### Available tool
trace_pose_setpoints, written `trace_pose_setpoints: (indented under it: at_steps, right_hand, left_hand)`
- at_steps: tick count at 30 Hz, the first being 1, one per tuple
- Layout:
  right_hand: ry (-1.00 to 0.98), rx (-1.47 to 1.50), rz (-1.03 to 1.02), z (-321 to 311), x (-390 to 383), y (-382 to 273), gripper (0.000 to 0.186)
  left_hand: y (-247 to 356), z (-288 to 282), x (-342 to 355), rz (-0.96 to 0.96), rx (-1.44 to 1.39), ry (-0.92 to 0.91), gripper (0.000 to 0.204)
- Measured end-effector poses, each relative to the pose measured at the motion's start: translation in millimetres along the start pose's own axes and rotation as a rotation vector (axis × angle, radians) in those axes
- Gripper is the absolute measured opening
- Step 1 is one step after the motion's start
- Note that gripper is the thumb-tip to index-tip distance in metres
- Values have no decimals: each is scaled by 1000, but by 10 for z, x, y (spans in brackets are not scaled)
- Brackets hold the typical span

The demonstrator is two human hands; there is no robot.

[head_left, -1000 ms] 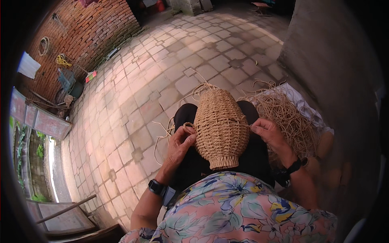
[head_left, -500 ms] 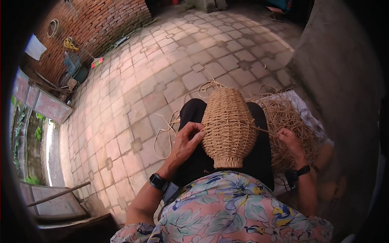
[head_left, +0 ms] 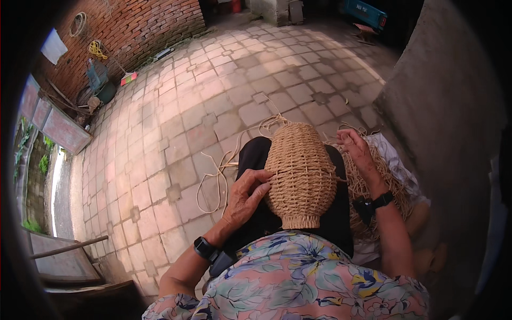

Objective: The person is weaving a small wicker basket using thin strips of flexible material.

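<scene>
A tan woven basket [head_left: 300, 176], rounded with a narrow banded neck toward me, rests on my lap over dark trousers. My left hand [head_left: 247, 196] grips its left side, thumb and fingers bent against the weave. Beyond the basket's right side, my right hand [head_left: 358, 154] is raised over a heap of loose straw-coloured cord [head_left: 381, 184]. Its fingers are drawn together; whether a strand is between them is too small to make out. A short cord end sticks out at the basket's right edge. Loose strands [head_left: 217, 173] trail on the left and from the far end.
White sheeting [head_left: 392, 152] lies under the cord heap. A grey wall [head_left: 442, 106] rises close on the right. Paving tiles [head_left: 176, 133] cover the ground ahead. Far left are a brick wall [head_left: 144, 26], a dark bucket [head_left: 106, 93] and leaning boards [head_left: 65, 128].
My right hand has moved up and away from me, from beside the basket's right edge, where a cord was stretched toward it. My left hand stays on the basket's left side.
</scene>
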State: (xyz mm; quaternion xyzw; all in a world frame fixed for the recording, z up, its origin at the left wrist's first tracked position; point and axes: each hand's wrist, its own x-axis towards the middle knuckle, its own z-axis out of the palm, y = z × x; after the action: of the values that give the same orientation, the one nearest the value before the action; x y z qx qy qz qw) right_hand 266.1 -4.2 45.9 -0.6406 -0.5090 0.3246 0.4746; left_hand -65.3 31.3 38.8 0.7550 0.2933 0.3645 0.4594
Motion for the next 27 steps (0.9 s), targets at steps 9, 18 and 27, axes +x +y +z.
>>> trace_pose_setpoints:
  at_steps: [9,18,27]
  right_hand:
    - [-203,98,-48,546,352,-228,49]
    - [-160,218,124,564,255,-334,43]
    - [105,-394,-428,434,-33,-738,11]
  left_hand:
    - [-60,-12,16,-398,-631,5,15]
    - [-121,21,62,-417,-786,-54,19]
    - [-154,93,95,-385,-702,0,20]
